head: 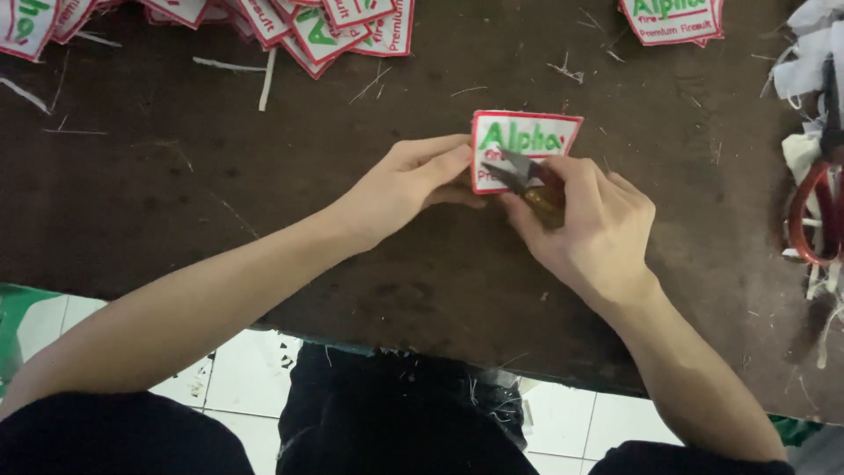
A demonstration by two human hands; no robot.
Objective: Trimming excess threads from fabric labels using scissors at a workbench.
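A white embroidered patch [527, 132] with a red border and green lettering lies on the dark brown table [176, 176]. My left hand [409, 180] pinches its left edge with thumb and fingers. My right hand [589, 224] grips small thread snips [519, 171] with an amber handle, the metal blades open over the patch's lower left part.
A heap of similar patches [334, 31] lies along the far edge at the left, another stack [673, 19] at the far right. Red-handled scissors [813, 215] and white fabric scraps [813, 62] sit at the right edge. Thread trimmings litter the table. White floor tiles [246, 369] show below.
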